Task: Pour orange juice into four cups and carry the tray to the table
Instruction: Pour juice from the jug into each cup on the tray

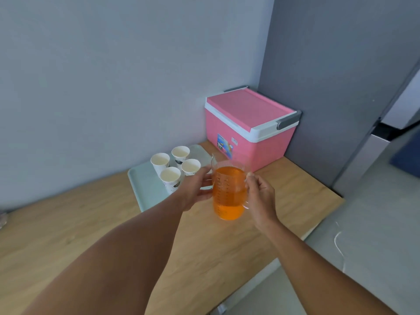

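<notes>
A clear ribbed jug filled most of the way with orange juice is held upright above the wooden counter. My right hand grips its handle side, and my left hand cups the opposite wall. Just left of and behind the jug, several white paper cups stand in a tight cluster on a pale green tray. The cups look empty inside. My left hand hides the tray's near right corner.
A pink cooler box with a white rim and grey handles sits at the counter's back right, close behind the jug. A grey partition rises to the right. The wooden counter ends at a right edge over a grey floor.
</notes>
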Demonstrator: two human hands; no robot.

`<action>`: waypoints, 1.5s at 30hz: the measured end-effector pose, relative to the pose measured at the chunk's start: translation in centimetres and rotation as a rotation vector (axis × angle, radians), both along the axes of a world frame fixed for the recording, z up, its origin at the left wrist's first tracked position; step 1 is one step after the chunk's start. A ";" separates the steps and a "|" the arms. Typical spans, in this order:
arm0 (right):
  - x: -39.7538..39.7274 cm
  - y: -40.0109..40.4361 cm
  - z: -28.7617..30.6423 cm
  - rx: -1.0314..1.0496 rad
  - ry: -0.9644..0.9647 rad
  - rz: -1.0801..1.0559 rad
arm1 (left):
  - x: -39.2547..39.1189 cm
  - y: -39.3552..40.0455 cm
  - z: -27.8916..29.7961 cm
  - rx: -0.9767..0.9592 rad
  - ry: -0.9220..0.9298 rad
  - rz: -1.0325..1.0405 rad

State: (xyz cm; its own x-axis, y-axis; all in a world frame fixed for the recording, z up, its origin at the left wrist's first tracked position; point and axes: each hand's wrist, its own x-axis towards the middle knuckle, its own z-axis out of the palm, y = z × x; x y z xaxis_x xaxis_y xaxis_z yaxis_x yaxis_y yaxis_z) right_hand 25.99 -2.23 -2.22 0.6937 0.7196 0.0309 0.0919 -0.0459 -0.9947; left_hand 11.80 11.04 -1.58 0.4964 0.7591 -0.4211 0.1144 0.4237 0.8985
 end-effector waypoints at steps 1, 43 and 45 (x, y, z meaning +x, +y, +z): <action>0.3 -0.4 0.0 -0.003 0.005 -0.004 | 0.3 -0.3 0.1 0.003 0.001 -0.004; -0.5 -0.9 3.1 0.182 0.183 -0.107 | -10.0 1.9 -5.9 0.055 0.393 0.284; -0.9 -0.8 3.2 0.190 0.182 -0.127 | -12.2 3.6 -6.6 0.130 0.497 0.264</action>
State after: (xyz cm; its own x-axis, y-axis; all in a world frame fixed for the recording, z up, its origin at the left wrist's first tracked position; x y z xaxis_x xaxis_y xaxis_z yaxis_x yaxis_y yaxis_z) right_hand 25.11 -3.05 0.96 0.7840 0.6203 0.0234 -0.0837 0.1430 -0.9862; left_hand -0.41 14.69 -8.21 0.0493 0.8914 -0.4504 0.4409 0.3852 0.8107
